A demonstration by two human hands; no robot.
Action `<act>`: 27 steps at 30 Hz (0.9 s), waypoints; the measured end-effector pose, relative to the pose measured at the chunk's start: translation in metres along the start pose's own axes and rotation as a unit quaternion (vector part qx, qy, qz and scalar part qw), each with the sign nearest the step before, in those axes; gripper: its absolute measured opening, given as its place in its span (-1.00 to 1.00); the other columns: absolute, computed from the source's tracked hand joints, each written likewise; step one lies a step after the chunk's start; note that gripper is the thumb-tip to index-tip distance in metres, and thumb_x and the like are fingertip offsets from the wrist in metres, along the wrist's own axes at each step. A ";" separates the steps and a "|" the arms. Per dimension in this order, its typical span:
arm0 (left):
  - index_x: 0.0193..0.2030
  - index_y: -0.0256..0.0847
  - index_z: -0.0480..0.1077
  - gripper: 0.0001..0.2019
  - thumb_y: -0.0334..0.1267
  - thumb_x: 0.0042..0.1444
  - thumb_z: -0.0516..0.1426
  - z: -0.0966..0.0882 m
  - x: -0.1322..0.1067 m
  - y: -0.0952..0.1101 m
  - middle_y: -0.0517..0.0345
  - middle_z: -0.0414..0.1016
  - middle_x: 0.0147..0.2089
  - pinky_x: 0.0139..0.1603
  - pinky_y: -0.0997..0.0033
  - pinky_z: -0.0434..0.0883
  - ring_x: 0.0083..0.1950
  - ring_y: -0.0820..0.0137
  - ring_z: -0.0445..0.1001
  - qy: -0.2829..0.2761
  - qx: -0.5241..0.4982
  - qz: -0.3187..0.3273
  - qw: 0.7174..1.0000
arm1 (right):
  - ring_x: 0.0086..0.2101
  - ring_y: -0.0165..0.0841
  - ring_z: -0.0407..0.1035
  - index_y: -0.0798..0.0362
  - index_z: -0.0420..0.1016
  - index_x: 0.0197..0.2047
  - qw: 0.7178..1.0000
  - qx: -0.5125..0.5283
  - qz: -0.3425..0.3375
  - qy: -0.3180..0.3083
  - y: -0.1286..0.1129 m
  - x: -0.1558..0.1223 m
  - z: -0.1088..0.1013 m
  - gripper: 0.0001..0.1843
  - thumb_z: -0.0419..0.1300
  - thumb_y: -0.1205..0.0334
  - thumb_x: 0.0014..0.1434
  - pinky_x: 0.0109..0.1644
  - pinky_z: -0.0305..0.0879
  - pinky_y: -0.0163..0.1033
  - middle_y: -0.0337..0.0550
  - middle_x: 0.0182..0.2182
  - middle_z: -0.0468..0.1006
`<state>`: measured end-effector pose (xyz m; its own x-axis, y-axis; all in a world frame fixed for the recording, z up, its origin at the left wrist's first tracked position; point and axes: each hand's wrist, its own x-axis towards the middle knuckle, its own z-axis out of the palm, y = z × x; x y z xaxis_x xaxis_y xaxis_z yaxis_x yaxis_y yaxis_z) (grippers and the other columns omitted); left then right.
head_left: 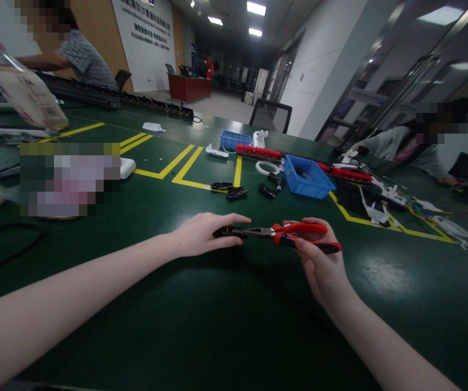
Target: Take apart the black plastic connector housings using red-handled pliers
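My right hand (325, 260) is closed round the red and black handles of long-nose pliers (280, 233), whose jaws point left. My left hand (201, 233) holds a small black part (224, 232) between thumb and fingers. The tips of the pliers meet this black part; whether they grip it I cannot tell. Both hands are above the dark green table (234, 326). Beyond them lie several similar black parts (237, 193), and another black piece (267, 190) sits a little to their right.
A blue bin (307, 178) stands past my right hand, with a white ring of tape or cable (267, 168) beside it. Farther back are a smaller blue bin (236, 141) and a long red strip (259, 151). Two people sit at the table, far left and far right.
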<state>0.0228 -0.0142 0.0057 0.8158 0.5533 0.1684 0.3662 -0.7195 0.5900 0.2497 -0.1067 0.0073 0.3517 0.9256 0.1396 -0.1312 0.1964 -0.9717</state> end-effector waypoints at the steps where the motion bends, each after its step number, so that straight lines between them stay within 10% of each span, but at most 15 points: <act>1: 0.25 -0.08 0.19 -0.56 -0.12 0.25 0.07 0.000 0.000 -0.001 0.11 0.53 -0.08 -0.20 0.42 0.36 -0.20 0.33 0.50 0.003 0.006 0.012 1.000 | -0.15 -0.17 0.50 -0.08 0.35 -0.20 1.000 0.003 0.002 0.002 0.000 0.000 0.000 -0.53 0.41 0.24 -0.21 0.08 0.28 0.15 -0.26 -0.27 0.63; 27: 0.14 -0.15 0.28 -0.56 -0.11 0.14 0.18 0.001 -0.001 0.001 0.08 0.49 0.02 -0.06 0.34 0.40 -0.02 0.29 0.49 0.022 0.015 0.006 1.000 | -0.17 -0.17 0.51 -0.08 0.36 -0.20 1.000 -0.003 0.006 0.000 0.002 0.000 0.000 -0.55 0.40 0.21 -0.19 0.09 0.27 0.16 -0.26 -0.29 0.63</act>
<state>0.0231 -0.0163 0.0052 0.7996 0.5624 0.2107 0.3710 -0.7384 0.5632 0.2495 -0.1060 0.0052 0.3507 0.9276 0.1287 -0.1298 0.1842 -0.9743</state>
